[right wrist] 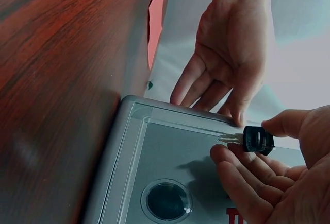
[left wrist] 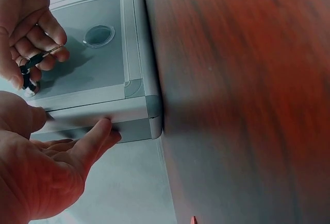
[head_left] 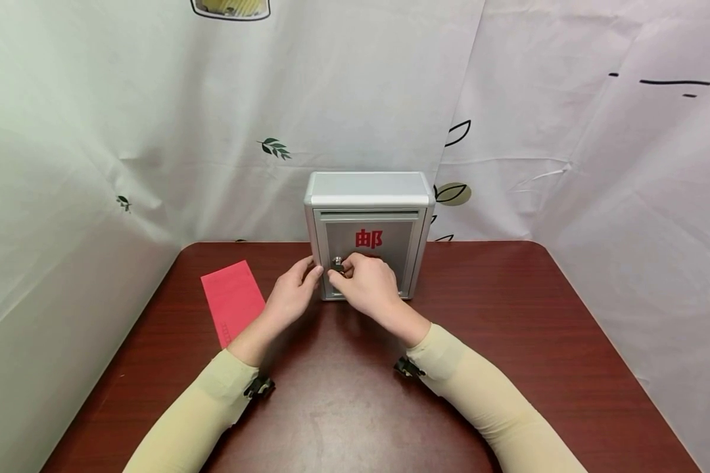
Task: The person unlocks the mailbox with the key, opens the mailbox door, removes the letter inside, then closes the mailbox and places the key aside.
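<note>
A silver metal mailbox (head_left: 367, 190) with a red character on its door stands upright at the back of the table. My left hand (head_left: 291, 292) touches its left side, fingers fairly straight along the side wall and thumb at the front edge. At the lock (head_left: 337, 261) on the door's left, my right hand (head_left: 368, 282) holds a black-headed key (right wrist: 258, 139) between thumb and fingers. Two keys (left wrist: 32, 62) on a small ring show in the left wrist view, one of them at the lock. The right fingers curl beneath the loose key's metal blade.
A red envelope (head_left: 232, 295) lies on the dark wooden table (head_left: 355, 394), left of the mailbox and partly under my left forearm. White printed cloth (head_left: 355, 85) hangs behind and at both sides. A round window (right wrist: 166, 201) sits low in the mailbox door.
</note>
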`<state>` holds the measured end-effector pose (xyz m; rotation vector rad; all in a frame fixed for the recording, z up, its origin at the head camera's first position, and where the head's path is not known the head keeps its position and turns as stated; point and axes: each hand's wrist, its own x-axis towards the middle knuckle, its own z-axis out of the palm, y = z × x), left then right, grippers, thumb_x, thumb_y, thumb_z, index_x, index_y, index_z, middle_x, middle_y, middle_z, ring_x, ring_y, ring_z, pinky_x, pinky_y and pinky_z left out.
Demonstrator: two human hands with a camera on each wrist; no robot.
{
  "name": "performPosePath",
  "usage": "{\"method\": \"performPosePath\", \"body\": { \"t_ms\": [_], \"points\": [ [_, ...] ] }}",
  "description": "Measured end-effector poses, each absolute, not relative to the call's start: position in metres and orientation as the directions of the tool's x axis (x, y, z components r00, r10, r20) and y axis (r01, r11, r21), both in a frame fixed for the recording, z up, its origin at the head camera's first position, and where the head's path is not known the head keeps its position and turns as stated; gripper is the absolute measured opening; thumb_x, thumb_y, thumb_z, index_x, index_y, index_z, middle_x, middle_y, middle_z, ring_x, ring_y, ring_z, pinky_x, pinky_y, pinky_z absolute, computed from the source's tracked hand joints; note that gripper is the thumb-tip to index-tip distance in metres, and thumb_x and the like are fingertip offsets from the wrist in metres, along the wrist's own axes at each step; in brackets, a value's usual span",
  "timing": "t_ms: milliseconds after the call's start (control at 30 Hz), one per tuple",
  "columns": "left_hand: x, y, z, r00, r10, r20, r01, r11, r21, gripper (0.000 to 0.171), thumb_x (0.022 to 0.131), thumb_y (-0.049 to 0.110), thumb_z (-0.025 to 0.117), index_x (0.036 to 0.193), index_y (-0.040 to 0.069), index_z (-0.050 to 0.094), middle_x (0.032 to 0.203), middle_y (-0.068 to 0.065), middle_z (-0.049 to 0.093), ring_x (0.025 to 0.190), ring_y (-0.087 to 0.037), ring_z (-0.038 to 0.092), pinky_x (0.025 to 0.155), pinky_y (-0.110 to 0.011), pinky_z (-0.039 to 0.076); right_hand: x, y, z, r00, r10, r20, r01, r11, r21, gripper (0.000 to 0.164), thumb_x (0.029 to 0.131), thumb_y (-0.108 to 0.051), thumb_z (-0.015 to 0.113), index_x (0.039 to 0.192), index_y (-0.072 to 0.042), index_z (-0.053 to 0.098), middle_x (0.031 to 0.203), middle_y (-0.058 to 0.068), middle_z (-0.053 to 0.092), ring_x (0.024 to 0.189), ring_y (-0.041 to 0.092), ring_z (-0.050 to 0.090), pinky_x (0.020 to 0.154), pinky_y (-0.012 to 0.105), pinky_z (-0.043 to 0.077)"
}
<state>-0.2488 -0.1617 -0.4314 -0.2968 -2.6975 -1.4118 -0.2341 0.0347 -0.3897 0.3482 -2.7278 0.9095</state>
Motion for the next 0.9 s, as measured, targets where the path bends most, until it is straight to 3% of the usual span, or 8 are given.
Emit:
{"method": "performPosePath", "body": {
  "t_ms": [300,567,900],
  "points": [
    [-0.249,-0.163,-0.431,-0.977,0.128,0.172,0.215,0.57,0.793,0.047,0.119,0.029,0.055,0.157,0.0,0.058,0.128,-0.02,0.075,0.12,-0.035,0.072,0.109,-0.057,0.054,-0.222,0.034,-0.387,-0.942,-0.172,0.29,-0.317,0.743,-0.589,0.027,0.098,-0.04,0.079,0.107,-0.015,0.083,0.093,-0.006,0.082,0.088,0.016,0.076,0.077,0.041,0.059],
    [-0.25,-0.164,-0.433,-0.978,0.133,0.162,0.209,0.566,0.797,0.052,0.119,0.032,0.055,0.158,-0.002,0.056,0.135,-0.022,0.073,0.122,-0.036,0.072,0.111,-0.058,0.053,-0.213,0.043,-0.386,-0.944,-0.206,0.258,-0.326,0.711,-0.624,0.03,0.101,-0.042,0.079,0.111,-0.013,0.085,0.099,-0.003,0.083,0.092,0.016,0.077,0.085,0.043,0.061],
    [-0.248,-0.164,-0.433,-0.979,0.14,0.145,0.199,0.553,0.809,0.054,0.119,0.034,0.054,0.16,-0.002,0.054,0.141,-0.023,0.071,0.123,-0.037,0.073,0.112,-0.058,0.054,-0.206,0.059,-0.39,-0.945,-0.259,0.198,-0.324,0.673,-0.665,0.028,0.1,-0.04,0.08,0.111,-0.015,0.086,0.093,-0.009,0.079,0.083,0.007,0.071,0.081,0.039,0.06]
  ]
}}
